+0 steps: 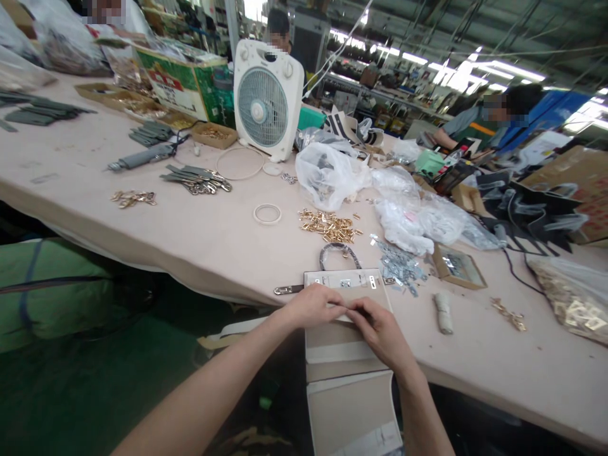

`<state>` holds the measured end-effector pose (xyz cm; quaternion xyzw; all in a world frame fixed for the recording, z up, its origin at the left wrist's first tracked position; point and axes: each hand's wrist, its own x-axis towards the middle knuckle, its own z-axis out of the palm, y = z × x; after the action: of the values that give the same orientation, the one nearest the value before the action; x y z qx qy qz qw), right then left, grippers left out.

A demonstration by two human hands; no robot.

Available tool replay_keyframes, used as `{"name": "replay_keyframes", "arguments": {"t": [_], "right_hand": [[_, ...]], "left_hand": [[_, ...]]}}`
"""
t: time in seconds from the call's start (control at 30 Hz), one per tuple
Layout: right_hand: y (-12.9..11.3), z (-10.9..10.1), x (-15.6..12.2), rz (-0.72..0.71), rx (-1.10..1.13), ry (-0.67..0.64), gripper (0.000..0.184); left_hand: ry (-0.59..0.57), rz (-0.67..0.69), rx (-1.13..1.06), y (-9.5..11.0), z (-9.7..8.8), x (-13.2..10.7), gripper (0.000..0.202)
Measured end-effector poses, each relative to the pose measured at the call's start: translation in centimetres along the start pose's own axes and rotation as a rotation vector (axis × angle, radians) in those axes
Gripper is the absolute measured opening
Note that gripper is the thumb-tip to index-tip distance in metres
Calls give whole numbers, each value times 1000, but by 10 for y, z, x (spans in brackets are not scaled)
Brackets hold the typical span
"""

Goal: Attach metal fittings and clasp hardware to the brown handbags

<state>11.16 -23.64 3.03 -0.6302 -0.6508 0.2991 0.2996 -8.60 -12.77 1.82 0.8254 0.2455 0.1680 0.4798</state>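
A beige bag panel (349, 405) with a looped dark handle (339, 247) lies over the table's front edge, its lower part hanging toward me. Metal fittings show along its top strip, and a dark strap with a metal end (288, 289) sticks out to the left. My left hand (319, 305) and my right hand (375, 323) meet over the panel, fingertips pinched close together. Whatever sits between the fingers is too small or hidden to name. Just beyond the handle lies a pile of gold metal fittings (330, 225), with flat silver plates (399, 263) to its right.
A white box fan (268, 98) stands at the back. Plastic bags (327, 174), a tape ring (266, 214), grey straps with clasps (197, 179) and a small cardboard tray (458, 266) lie on the table (213, 240). Co-workers, one at the right (475, 126), are beyond.
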Motion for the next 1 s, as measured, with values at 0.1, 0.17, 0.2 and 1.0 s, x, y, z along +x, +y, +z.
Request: {"name": "replay_keyframes", "arguments": {"t": [0.1, 0.17, 0.2, 1.0], "right_hand": [[-2, 4, 1, 25, 37, 10, 21], [-2, 7, 2, 31, 58, 20, 22], [-2, 9, 3, 33, 68, 26, 23], [16, 35, -6, -200, 275, 322, 10]], "left_hand": [[16, -30, -101, -3, 0, 0, 28], [31, -47, -165, -4, 0, -1, 28], [40, -59, -192, -4, 0, -1, 27], [165, -235, -396, -13, 4, 9, 26]]}}
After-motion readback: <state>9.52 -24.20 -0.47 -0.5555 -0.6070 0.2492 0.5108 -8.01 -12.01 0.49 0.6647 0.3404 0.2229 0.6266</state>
